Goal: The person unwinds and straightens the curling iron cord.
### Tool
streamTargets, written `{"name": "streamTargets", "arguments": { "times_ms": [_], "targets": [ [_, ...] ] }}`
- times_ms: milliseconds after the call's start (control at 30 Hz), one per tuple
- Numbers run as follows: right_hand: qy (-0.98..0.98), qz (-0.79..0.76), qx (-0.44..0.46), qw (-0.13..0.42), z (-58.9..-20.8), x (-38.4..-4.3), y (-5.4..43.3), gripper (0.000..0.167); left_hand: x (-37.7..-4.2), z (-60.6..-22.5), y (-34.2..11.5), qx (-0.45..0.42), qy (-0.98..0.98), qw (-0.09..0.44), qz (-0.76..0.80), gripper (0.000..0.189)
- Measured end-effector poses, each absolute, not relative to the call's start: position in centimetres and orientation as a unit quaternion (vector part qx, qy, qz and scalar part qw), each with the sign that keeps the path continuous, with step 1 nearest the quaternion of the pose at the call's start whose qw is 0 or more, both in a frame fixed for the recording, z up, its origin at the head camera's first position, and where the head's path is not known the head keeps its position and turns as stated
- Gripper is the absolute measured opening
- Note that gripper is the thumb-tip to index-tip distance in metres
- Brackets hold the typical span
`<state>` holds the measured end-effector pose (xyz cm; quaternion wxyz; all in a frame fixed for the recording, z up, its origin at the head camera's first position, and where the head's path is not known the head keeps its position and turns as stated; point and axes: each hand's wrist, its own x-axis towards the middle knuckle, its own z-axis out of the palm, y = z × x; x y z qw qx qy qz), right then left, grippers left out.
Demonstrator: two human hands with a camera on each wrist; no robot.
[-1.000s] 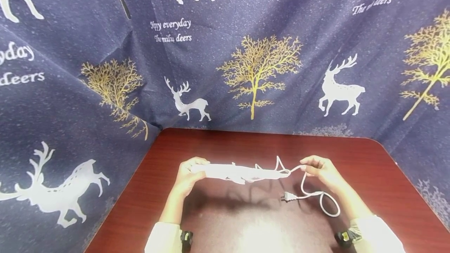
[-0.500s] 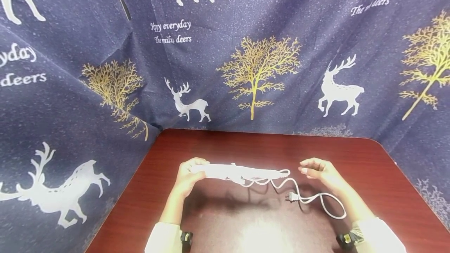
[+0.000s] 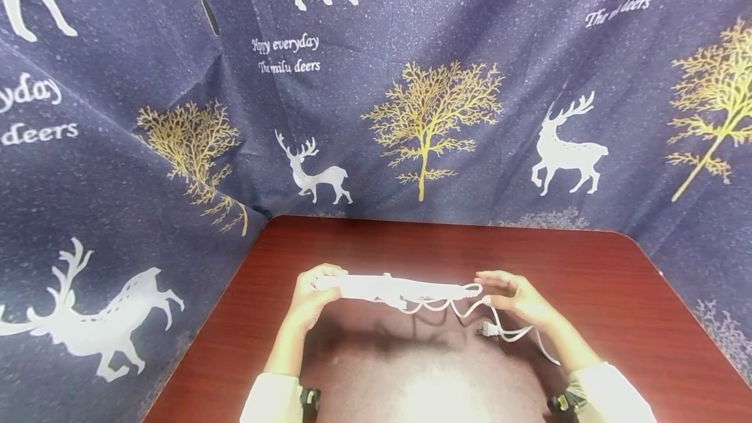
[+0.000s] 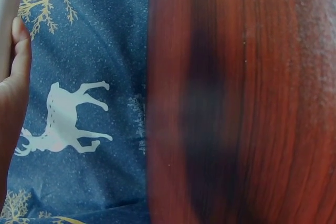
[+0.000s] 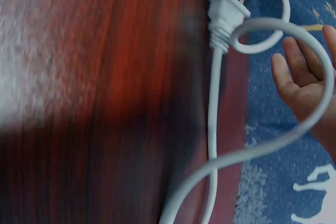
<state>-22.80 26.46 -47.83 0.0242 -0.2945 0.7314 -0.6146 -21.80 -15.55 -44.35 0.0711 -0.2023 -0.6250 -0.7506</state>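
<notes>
My left hand [image 3: 311,297] grips the left end of a long white bar-shaped device [image 3: 388,288], holding it level above the table. In the left wrist view only part of that hand [image 4: 16,77] and a strip of the device [image 4: 5,24] appear at the left edge. A white power cord [image 5: 214,103] leaves the device's right end and hangs in loops below it. Its two-prong plug [image 3: 489,329] dangles below my right hand [image 3: 519,296]. That hand has its fingers extended around the cord by the device's right end. The right wrist view shows the plug [image 5: 227,14] beside a cord loop.
The reddish-brown wooden table [image 3: 235,344] spreads under both hands, with a bright glare at its front. Dark blue cloth [image 3: 376,116] printed with deer and trees hangs behind and on both sides. Black wrist cameras [image 3: 564,403] sit at the sleeves.
My right hand let go of the cord, which dropped into loops under the device. The hand has since moved left toward the device's end. My left hand keeps its grip nearly still.
</notes>
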Motion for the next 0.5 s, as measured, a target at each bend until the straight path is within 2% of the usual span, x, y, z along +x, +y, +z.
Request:
{"name": "streamTargets", "arguments": {
  "times_ms": [133, 300, 500],
  "targets": [
    [0.741, -0.602, -0.297, 0.026, -48.3, -23.6, 25.6, 0.042, -22.4, -45.3, -15.9, -0.199, -0.623, 0.07, -0.753, 0.034],
    [0.765, -0.572, -0.292, 0.054, -48.4, -24.7, 24.9, 0.039, -22.6, -45.6, -16.0, -0.2, -0.618, 0.074, -0.757, 0.032],
    [0.764, -0.551, -0.315, 0.118, -48.0, -26.0, 24.2, 0.041, -22.7, -45.7, -15.9, -0.208, -0.622, 0.079, -0.751, 0.029]
  ]
}}
